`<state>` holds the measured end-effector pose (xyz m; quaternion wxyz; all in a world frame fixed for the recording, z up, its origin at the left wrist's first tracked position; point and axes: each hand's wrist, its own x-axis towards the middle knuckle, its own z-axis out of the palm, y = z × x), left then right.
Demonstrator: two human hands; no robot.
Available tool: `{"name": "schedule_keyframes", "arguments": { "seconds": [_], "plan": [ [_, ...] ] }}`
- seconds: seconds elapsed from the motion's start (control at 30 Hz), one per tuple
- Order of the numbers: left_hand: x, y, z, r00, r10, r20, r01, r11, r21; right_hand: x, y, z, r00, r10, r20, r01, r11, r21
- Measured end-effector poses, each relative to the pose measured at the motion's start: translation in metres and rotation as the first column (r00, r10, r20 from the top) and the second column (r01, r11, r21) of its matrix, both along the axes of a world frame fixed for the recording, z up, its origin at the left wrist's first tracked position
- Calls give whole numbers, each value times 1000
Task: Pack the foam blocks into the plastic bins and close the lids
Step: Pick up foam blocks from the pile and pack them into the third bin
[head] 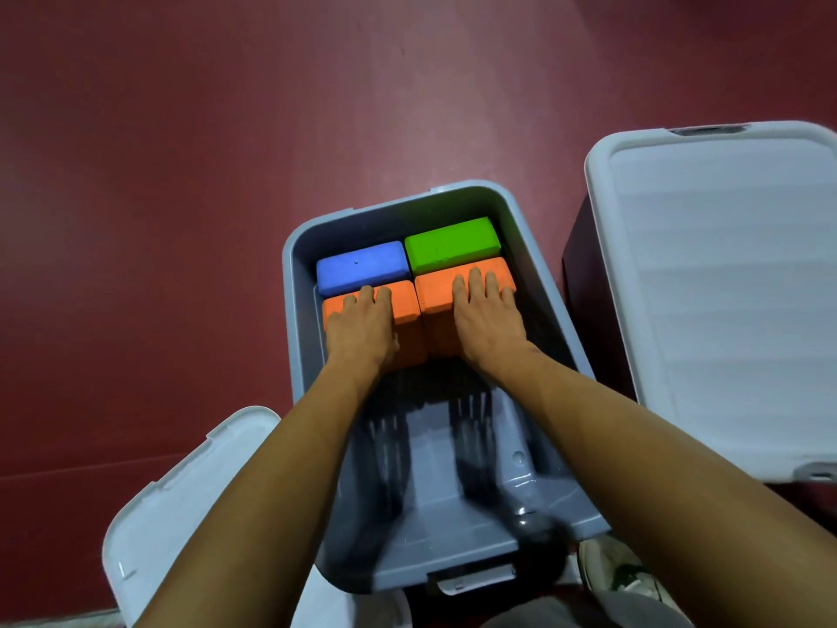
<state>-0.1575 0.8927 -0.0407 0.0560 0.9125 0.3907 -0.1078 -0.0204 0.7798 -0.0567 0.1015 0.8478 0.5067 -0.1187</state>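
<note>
Directly beneath left hand and right hand lie orange blocks.

Dim even light, small glare in the bin, wide-angle bending at edges.

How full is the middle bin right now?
Part full. The bin holds a blue block, a green block and two orange blocks at its far end; near half bare.

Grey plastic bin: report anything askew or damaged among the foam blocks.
Nothing stands out. The blue foam block, green foam block and two orange foam blocks sit snugly in two rows at the grey plastic bin's far end. Only a dark speck marks the blue one.
</note>
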Motion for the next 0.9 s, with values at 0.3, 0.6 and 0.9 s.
{"name": "schedule_keyframes", "arguments": {
  "seconds": [0.3, 0.6, 0.9],
  "plan": [
    [9, -23, 58, 997, -78, 12, 78, 997, 13, -27, -1, 67, 999, 40, 21, -42, 991, 126],
    [27, -49, 140, 977, -184, 103, 177, 981, 78, -29, -27, 158, 998, 20, 64, -33, 980, 195],
    [25, -105, 244, 949, -285, 134, 296, 952, -72, -31, -100, 264, 987, 0, 159, -28, 984, 177]
  ]
}}
